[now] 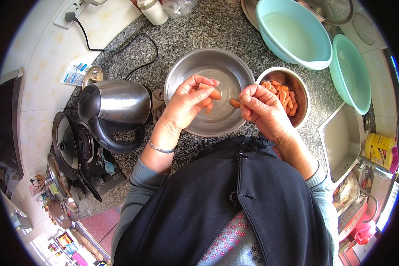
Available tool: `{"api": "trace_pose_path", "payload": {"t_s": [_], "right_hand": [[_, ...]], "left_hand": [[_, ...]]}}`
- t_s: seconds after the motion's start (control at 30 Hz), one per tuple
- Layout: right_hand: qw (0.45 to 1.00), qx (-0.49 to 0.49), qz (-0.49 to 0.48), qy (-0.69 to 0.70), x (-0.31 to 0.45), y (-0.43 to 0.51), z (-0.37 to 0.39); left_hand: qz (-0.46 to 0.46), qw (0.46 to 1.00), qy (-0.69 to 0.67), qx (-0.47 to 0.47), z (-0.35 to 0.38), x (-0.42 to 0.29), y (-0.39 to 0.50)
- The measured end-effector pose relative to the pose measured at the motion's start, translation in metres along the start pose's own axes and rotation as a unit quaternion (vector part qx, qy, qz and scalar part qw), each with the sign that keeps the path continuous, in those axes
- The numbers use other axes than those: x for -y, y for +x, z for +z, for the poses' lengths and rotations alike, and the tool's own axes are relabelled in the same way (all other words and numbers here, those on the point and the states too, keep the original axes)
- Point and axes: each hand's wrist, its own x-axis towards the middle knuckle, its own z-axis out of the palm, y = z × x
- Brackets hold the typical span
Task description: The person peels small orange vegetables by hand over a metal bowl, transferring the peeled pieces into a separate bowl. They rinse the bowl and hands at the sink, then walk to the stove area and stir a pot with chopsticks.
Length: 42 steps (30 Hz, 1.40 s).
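Note:
A wide stainless steel basin (216,124) with water in it stands on the speckled stone counter. Over its left half, my left hand (193,99) is closed around small orange sausage-like pieces (214,94). My right hand (261,104) is at the basin's right rim, thumb and forefinger pinched together; whether something thin is between them cannot be told. One orange piece (234,103) shows just left of its fingers, and how it is held is unclear. To the right, partly behind my right hand, a smaller steel bowl (302,89) holds several orange pieces.
An electric kettle (123,103) with a brown cloth (158,101) beside it stands left. Its cord crosses the counter to a power strip. Two pale green plastic basins (294,33) are at the upper right, a sink (340,143) at the right, and a lidded pan (66,144) on the left.

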Motion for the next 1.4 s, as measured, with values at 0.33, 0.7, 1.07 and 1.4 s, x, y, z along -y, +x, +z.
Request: {"api": "trace_pose_path", "payload": {"t_s": [0.33, 0.7, 1.07, 1.4], "right_hand": [[0.994, 0.006, 0.022, -0.106, -0.007, 0.002, 0.013], [0.978, -0.039, -0.009, -0.206, -0.009, 0.011, 0.021], [0.923, -0.053, -0.082, -0.373, -0.012, 0.010, 0.021], [0.926, -0.026, -0.051, -0.373, -0.007, 0.011, 0.020]], "left_hand": [[0.113, 0.951, 0.286, -0.042, 0.022, -0.003, -0.015], [0.259, 0.809, 0.523, -0.071, 0.038, 0.001, -0.016], [0.252, 0.777, 0.575, -0.054, 0.037, 0.003, -0.018], [0.229, 0.893, 0.387, -0.005, 0.023, 0.012, -0.015]]}}
